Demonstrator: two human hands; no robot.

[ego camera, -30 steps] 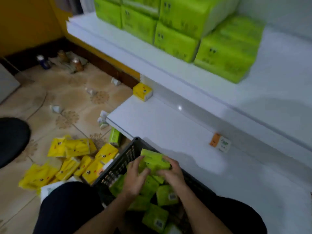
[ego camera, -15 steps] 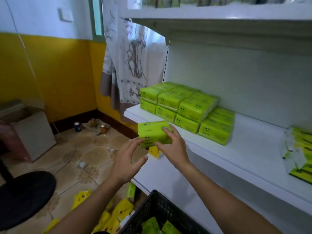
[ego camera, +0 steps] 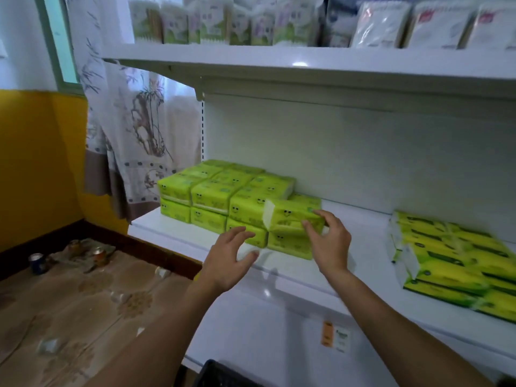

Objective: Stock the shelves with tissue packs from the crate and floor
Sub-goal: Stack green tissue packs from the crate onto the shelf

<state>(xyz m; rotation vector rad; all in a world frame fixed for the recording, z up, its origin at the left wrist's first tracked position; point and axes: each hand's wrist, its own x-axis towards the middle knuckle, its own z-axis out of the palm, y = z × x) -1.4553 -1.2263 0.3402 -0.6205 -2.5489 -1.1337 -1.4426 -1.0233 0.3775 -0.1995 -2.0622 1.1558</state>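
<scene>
Patterned curtain [ego camera: 134,152] beside yellow wall [ego camera: 42,163]; drink cans [ego camera: 99,254] near baseboard [ego camera: 42,243].

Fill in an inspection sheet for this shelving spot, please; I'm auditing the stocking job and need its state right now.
Surface: white middle shelf, bare between its two groups of packs.
Job's things: green tissue pack held atop the right end of the green stack; black crate corner at the bottom edge.
Clutter: cans and small scraps on the tiled floor.
Grippers: right hand grips the pack's right end; left hand open, touching nothing.
Cables: nothing seen.
Surroundings: yellow-green packs at right; white packs on the upper shelf; curtain; orange price tag.
</scene>
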